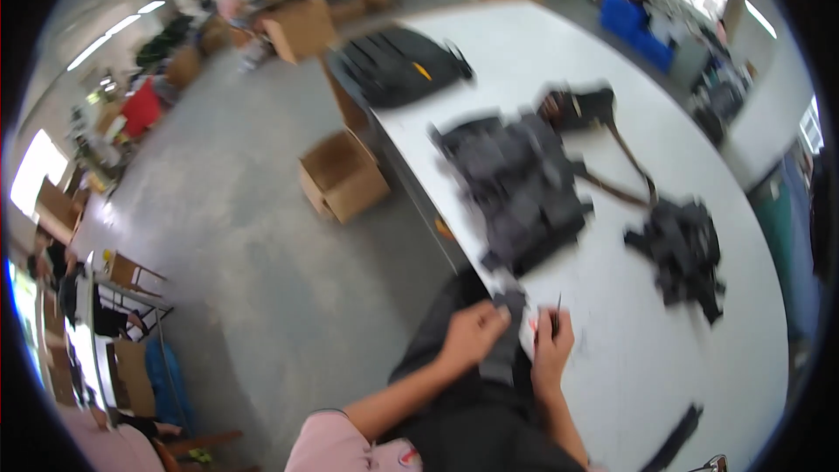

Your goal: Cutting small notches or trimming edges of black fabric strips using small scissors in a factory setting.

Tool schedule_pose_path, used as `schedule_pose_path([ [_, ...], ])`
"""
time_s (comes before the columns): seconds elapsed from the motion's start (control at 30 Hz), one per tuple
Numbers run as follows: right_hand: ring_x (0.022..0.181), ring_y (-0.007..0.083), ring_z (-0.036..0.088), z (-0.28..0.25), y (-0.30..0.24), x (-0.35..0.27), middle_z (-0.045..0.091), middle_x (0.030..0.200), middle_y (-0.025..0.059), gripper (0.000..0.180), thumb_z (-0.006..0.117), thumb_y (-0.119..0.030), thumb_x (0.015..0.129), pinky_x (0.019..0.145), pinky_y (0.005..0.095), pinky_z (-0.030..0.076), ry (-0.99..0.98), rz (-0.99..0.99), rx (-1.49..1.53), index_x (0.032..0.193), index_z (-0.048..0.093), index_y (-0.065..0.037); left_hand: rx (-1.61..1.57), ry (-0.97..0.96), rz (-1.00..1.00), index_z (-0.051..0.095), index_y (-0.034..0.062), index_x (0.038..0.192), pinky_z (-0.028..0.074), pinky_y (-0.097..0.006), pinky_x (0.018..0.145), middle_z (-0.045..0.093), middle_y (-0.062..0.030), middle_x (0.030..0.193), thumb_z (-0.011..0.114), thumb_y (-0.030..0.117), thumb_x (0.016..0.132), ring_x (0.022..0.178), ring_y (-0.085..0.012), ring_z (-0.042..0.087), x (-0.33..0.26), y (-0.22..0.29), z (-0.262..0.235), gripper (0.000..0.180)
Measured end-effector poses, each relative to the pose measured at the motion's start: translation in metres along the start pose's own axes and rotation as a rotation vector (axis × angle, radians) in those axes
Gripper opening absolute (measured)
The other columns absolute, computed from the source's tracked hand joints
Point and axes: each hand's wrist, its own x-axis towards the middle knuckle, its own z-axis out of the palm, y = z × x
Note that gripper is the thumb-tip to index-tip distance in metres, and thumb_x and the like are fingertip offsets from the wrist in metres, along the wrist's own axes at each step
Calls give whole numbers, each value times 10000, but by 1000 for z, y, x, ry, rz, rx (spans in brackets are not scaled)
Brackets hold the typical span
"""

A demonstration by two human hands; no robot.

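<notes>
At the near edge of the white table [612, 367], my left hand [472, 334] is closed on a small dark grey fabric piece [510, 299]. Just to its right, my right hand [552, 351] grips a small pointed tool [558, 304] with a thin dark tip pointing up. Something orange-red shows beside those fingers; blur hides the tool's exact kind. Beyond both hands lies a large pile of dark grey fabric pieces [520, 179]. A smaller heap of similar pieces [682, 249] rests to the right.
A black bag [398, 65] lies at the table's far left corner. A dark pouch [587, 109] with a brown strap [642, 166] sits behind the pile. One dark strip [677, 437] lies near right. An open cardboard box [343, 177] stands on the floor to the left.
</notes>
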Motion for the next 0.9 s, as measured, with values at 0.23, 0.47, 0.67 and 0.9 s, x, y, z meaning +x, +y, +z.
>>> schedule_pose_path([
  [0.23,652,85,533,-13,4,-19,588,783,57,227,675,-32,804,569,202,407,-288,21,-223,1014,592,-37,-418,6,-345,534,84,653,294,-189,516,457,100,633,608,226,900,590,5,374,16,-5,-8,294],
  [0.47,641,124,588,-42,-13,-28,580,761,46,269,705,-32,746,529,228,437,-285,-244,-516,995,604,-54,-421,-60,-410,599,57,703,320,-192,544,495,83,652,631,225,884,604,-3,396,16,-20,-7,249],
  [0.67,588,169,576,-44,-22,-16,578,729,47,239,703,-49,731,511,262,424,-367,-315,-579,954,618,-64,-355,-75,-401,636,30,767,353,-183,578,539,69,690,635,223,885,636,-9,439,15,-14,-5,226],
  [0.9,580,191,561,-51,-24,-4,574,727,30,228,693,-111,749,500,290,409,-472,-347,-708,962,616,-87,-275,-81,-360,648,2,822,366,-182,583,561,59,705,634,209,887,653,-7,455,15,-12,-5,217],
])
